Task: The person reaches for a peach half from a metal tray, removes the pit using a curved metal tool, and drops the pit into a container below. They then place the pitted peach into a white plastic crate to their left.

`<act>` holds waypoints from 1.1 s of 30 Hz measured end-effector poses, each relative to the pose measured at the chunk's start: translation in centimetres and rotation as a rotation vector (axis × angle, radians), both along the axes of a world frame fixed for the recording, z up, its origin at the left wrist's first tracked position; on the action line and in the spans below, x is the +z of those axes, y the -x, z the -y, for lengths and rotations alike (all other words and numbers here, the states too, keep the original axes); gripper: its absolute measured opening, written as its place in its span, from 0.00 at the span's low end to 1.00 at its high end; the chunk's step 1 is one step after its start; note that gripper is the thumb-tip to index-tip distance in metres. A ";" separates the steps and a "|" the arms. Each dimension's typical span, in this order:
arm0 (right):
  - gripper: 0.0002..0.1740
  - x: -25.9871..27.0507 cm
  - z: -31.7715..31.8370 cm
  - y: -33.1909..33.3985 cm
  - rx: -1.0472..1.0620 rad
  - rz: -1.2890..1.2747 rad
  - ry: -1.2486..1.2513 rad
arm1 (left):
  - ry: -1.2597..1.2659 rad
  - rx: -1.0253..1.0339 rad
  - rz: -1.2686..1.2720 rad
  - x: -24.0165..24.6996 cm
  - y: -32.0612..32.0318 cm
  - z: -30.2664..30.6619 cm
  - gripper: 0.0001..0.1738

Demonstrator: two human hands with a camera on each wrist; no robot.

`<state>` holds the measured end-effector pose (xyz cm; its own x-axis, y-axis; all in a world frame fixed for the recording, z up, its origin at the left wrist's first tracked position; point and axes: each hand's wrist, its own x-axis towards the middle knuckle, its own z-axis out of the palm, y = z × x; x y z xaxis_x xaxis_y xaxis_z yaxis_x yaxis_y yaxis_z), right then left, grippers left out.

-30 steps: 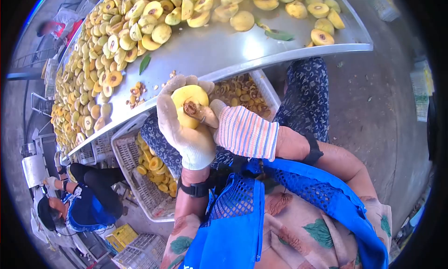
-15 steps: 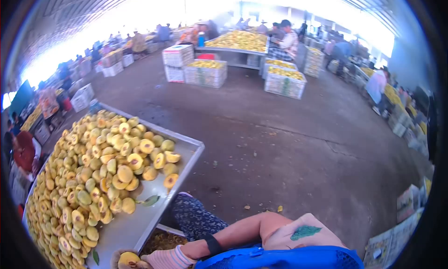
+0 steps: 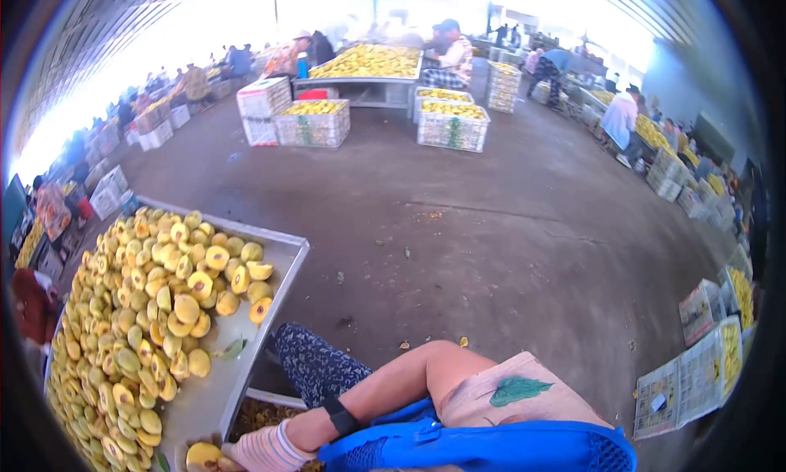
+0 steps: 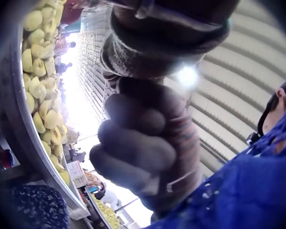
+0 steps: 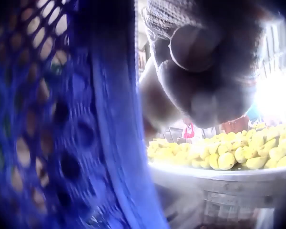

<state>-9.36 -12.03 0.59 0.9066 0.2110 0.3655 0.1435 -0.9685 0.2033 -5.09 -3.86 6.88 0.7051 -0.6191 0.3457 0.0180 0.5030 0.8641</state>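
Head view: table (image 3: 209, 398) at 8 o'clock, heap (image 3: 147, 325) of halved fruit on it, left side cut off. Crates (image 3: 692, 382) at 4 o'clock, yellow fruit inside; white label (image 3: 658, 402), unreadable. Bin (image 3: 274, 397) at 7 o'clock partly hidden, brown contents unclear. Right hand (image 3: 262, 450): fingers curled round an object, itself hidden. Left hand (image 3: 181, 458) nearly all cropped; it holds fruit half (image 3: 202, 453) at 7 o'clock, finger spread can't be told.

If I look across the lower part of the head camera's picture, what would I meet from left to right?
Fruit heap, yellow fruit beside the gloved right hand, that hand, blue vest, white crates.
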 end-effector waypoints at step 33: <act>0.15 -1.2 -0.7 0.1 -0.100 -0.426 -0.760 | 0.060 0.029 -0.712 -7.6 -3.5 -2.2 0.28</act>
<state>-9.48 -11.36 -0.58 0.9992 -0.0397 0.0009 -0.0326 -0.8322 -0.5535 -1.63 -1.69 -0.73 0.7880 -0.5913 -0.1715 0.5533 0.5581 0.6183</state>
